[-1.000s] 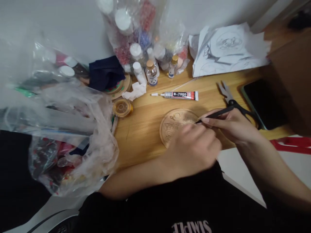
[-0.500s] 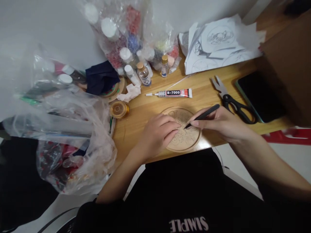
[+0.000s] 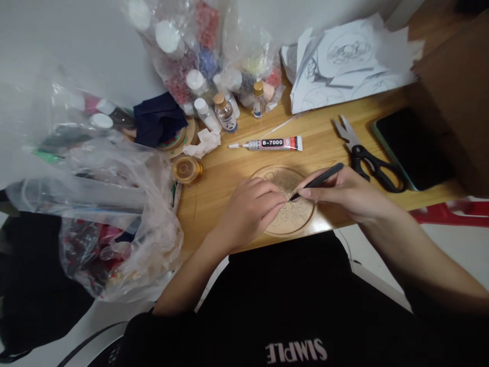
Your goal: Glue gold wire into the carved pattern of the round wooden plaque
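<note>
A round carved wooden disc point(image 3: 294, 216) lies near the front edge of the wooden table point(image 3: 229, 173). My left hand point(image 3: 250, 211) rests on the disc's left half, fingers curled and pressed down on it. My right hand point(image 3: 346, 191) pinches thin black tweezers point(image 3: 317, 181) whose tip meets the disc's middle, just beside my left fingertips.
Behind the disc lie a B-7000 glue tube point(image 3: 273, 144), black scissors point(image 3: 369, 160), a dark phone point(image 3: 414, 148) and sketch papers point(image 3: 344, 61). Small bottles point(image 3: 225, 112) and bead bags point(image 3: 198, 46) stand at the back. A gold wire spool point(image 3: 186, 169) and large plastic bags point(image 3: 107, 204) fill the left.
My left hand has slid left off the disc's centre and now holds its left side. The tweezers' tip has come down onto the carving. The view shifted slightly.
</note>
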The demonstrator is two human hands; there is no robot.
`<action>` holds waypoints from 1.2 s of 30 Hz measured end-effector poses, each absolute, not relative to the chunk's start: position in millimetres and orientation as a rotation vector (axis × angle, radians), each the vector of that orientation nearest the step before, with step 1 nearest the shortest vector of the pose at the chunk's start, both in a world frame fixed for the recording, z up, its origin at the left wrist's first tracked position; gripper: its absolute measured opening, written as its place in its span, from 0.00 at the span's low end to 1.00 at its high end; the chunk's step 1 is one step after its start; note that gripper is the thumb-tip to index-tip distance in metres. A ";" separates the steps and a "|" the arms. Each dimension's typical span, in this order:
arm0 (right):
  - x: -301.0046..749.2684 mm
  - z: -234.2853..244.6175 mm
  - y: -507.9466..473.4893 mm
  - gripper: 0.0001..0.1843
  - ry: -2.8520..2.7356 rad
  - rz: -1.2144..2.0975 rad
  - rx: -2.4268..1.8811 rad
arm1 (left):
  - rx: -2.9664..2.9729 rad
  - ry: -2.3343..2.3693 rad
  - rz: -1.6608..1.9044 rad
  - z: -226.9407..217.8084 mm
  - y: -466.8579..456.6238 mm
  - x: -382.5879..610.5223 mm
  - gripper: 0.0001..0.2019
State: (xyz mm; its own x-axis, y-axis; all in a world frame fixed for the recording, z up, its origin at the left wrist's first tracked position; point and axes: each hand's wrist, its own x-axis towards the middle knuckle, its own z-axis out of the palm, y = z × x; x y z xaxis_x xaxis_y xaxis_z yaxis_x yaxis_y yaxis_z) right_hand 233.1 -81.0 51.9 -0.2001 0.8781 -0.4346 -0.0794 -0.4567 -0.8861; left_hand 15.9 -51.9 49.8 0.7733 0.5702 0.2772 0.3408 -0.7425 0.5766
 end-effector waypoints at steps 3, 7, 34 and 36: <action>236.0 55.4 -86.8 0.11 -1.105 1.591 -1.434 | 2.488 0.709 0.571 49.6 -51.8 14.8 0.05; 236.7 67.6 -105.3 0.06 -1.446 1.035 -1.505 | 2.550 0.737 0.536 52.1 -52.7 12.3 0.07; 225.8 69.8 -120.1 0.14 -1.892 0.671 -1.118 | 2.922 0.682 0.534 69.4 -61.9 19.5 0.14; 225.4 70.4 -120.1 0.15 -1.878 0.659 -1.125 | 2.920 0.681 0.549 69.2 -61.9 20.0 0.14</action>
State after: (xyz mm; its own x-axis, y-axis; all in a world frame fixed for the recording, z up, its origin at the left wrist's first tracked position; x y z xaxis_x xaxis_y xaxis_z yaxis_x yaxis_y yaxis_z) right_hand 225.4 -120.1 70.4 -0.2553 0.8867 0.3854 0.4517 0.4618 -0.7634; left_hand 20.0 -61.9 69.2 0.8356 0.4443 0.3231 0.4106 -0.8958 0.1700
